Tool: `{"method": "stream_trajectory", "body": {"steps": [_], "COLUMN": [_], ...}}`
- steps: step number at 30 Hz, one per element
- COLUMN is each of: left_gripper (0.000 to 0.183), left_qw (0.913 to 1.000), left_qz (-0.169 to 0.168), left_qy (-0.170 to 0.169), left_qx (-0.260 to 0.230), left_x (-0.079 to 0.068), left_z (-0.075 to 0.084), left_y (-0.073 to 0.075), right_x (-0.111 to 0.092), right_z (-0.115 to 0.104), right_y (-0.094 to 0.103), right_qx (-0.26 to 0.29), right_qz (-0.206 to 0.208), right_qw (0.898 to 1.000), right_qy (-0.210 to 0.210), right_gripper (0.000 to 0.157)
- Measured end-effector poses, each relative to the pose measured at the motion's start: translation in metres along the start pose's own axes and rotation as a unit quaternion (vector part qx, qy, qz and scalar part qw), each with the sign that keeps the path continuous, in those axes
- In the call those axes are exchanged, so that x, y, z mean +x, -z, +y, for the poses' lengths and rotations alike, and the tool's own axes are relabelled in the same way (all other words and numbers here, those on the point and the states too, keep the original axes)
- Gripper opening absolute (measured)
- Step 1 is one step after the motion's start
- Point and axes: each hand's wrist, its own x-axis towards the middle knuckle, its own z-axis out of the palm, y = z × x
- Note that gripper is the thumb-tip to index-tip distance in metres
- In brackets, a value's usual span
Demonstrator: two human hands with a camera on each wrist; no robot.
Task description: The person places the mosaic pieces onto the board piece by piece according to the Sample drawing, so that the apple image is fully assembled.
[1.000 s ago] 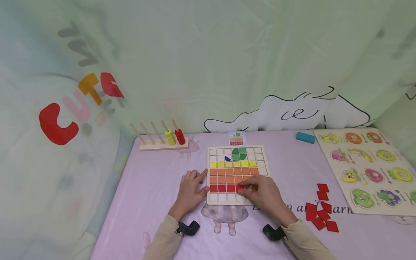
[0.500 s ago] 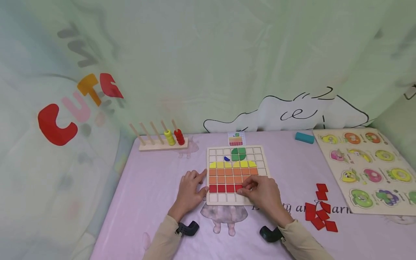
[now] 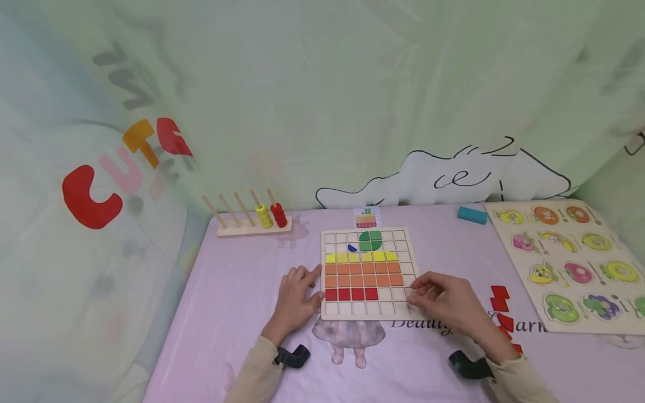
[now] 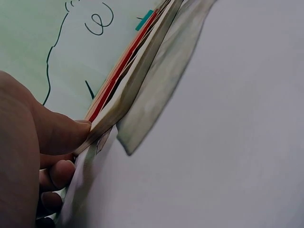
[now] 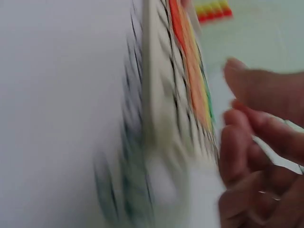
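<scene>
A square wooden grid board (image 3: 359,309) lies on the table, filled with rows of coloured tiles. Four-sided red tiles (image 3: 357,294) sit in a lower row, below orange tiles (image 3: 356,268), yellow pieces (image 3: 355,257), a green shape (image 3: 370,240) and a small blue piece (image 3: 351,248). At the board's left edge, my left hand (image 3: 292,296) touches it with thumb and forefinger; the left wrist view shows the thumb (image 4: 64,133) against the rim. My right hand (image 3: 448,296) hovers by the right edge, fingers loosely bent, with nothing visible between them; its wrist view is blurred.
Loose red tiles (image 3: 500,292) lie right of the board, partly hidden by the right forearm. A picture card (image 3: 367,217) lies behind the board. Also around are a peg stand (image 3: 254,226) with rings, a teal block (image 3: 472,215) and a fruit puzzle board (image 3: 569,254).
My right hand has let go of the red tile, now flat in the fourth cell of its row, and moved right toward the loose tiles. The left hand has stayed put.
</scene>
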Motion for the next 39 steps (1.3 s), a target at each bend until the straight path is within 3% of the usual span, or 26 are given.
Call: {"method": "stream_trajectory", "body": {"steps": [6,11,19,27,33,36,39], "left_gripper": [0.059,0.06,0.06,0.06,0.059,0.059,0.059], "left_qw": [1.0,0.9999,1.0,0.9999,0.9999,0.9999,1.0], "left_qz": [-0.002,-0.008,-0.002,0.002,0.007,0.005,-0.001], "left_qy": [0.0,0.004,0.006,-0.003,-0.015,-0.01,0.002], "left_qx": [0.006,0.006,0.001,-0.011,-0.001,-0.002,-0.002], "left_x": [0.0,0.0,0.0,0.001,0.001,0.001,0.001], "left_z": [-0.001,-0.003,-0.003,-0.003,-0.005,-0.004,-0.005], "left_y": [-0.001,0.0,0.002,-0.001,-0.003,-0.003,-0.003], "right_x": [-0.027,-0.041,-0.039,-0.025,-0.015,-0.008,-0.003], "right_z": [0.058,0.087,0.088,0.077,0.072,0.069,0.066], "right_y": [0.053,0.067,0.055,0.049,0.047,0.049,0.049], "right_qx": [-0.104,-0.113,-0.108,-0.102,-0.028,0.048,0.12], "right_qz": [-0.058,-0.093,-0.051,-0.018,0.05,0.08,0.083], "right_qw": [0.993,0.989,0.993,0.994,0.998,0.995,0.987], "right_qy": [-0.016,-0.027,-0.013,-0.015,-0.005,-0.029,-0.064], "right_gripper": [0.061,0.066,0.036,0.032,0.027,0.03,0.042]}}
